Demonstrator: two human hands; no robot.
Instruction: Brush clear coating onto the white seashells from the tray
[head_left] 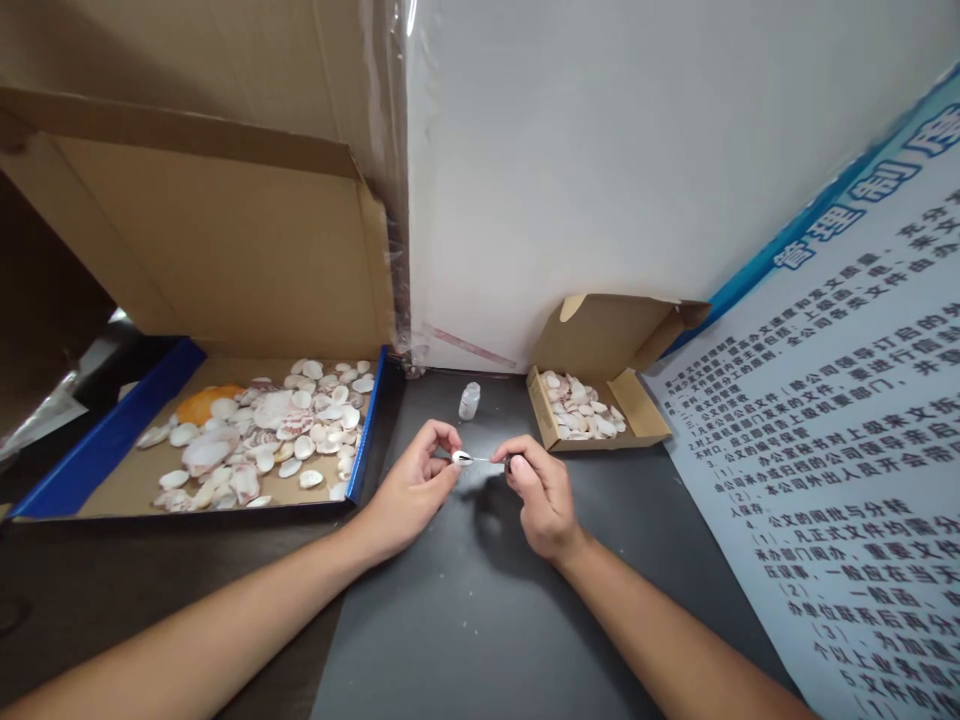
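Pinched between the fingertips of my left hand (pixel 420 475) is a small white seashell (pixel 457 457). My right hand (pixel 544 495) grips the dark cap of a small applicator brush (pixel 484 460). The brush's thin pale stem points left, and its dark tip meets the shell. Just beyond both hands, a small clear bottle (pixel 469 402) with whitish contents stands upright on the dark grey mat (pixel 450 630).
On the left, an open blue-edged cardboard box (pixel 367 430) holds many shells and a large orange one (pixel 210 402). A smaller open carton (pixel 546 420) at the back right also contains shells. A white panel (pixel 562 180) rises behind; a printed poster (pixel 840 400) borders the right.
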